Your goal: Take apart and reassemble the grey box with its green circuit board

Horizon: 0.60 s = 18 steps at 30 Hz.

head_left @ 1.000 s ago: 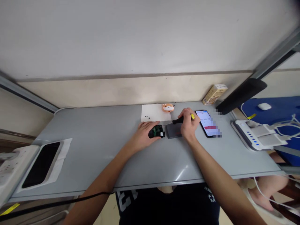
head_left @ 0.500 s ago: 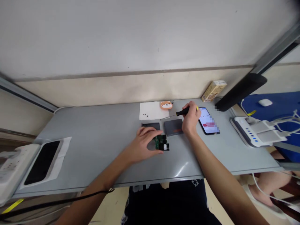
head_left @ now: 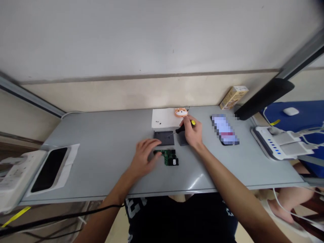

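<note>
My right hand (head_left: 194,131) grips a black screwdriver (head_left: 180,129) with a yellow end cap. Its thin shaft points left, the tip over a dark grey plastic case half (head_left: 164,138). Beside the left edge of that case, my left hand (head_left: 145,155) is open with its fingers apart, somewhat blurred. A green circuit board (head_left: 169,158) with black connectors and a small white label lies on the table just in front of the case half. Partly under my right hand is a second dark grey case part (head_left: 182,139).
Behind the case, a white sheet (head_left: 164,118) carries several tiny dark screws (head_left: 158,122) and an orange animal-faced case (head_left: 181,112). A phone (head_left: 224,130) lies to the right, near a power strip (head_left: 273,145). Another phone (head_left: 50,170) rests at far left. A person's leg shows lower right.
My left hand has let go of the circuit board and drawn back to the left, leaving it on the table. My right hand has brought the screwdriver left, over the case half.
</note>
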### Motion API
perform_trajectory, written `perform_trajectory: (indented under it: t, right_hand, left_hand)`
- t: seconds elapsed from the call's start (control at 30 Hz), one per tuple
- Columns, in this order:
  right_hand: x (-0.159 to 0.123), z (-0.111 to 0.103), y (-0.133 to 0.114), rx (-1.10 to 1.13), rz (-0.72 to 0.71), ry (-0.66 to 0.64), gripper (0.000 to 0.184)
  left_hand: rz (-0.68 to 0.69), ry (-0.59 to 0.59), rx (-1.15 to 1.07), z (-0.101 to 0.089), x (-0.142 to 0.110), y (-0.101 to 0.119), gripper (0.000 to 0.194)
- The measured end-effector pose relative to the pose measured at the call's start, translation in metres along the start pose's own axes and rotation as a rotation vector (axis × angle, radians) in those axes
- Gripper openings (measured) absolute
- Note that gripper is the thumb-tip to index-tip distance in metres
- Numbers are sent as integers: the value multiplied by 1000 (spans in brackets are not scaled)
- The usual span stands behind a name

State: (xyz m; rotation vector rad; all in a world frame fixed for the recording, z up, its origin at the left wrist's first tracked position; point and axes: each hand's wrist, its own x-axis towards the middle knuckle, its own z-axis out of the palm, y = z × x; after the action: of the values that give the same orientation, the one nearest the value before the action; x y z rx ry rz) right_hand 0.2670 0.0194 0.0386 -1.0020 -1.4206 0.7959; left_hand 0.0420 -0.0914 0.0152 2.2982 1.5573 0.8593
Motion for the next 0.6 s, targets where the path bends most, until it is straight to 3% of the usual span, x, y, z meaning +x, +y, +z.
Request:
perform_trajectory:
  t: [0.07, 0.13, 0.33, 0.6]
  right_hand:
    - [0, -1, -1, 22, 4, -2, 45]
    - [0, -1, -2, 51, 12, -3, 44]
    - [-7, 4, -6, 95, 21, -91, 46]
    - [-15, 13, -10, 32, 34, -136, 46]
  left_hand:
    - [-122, 177, -24, -3, 1, -8, 24]
    - [-197, 257, -29, -4, 3, -14, 20]
    - [-49, 91, 61, -2, 2, -15, 15]
    - [-98, 258, 114, -5, -1, -24, 16]
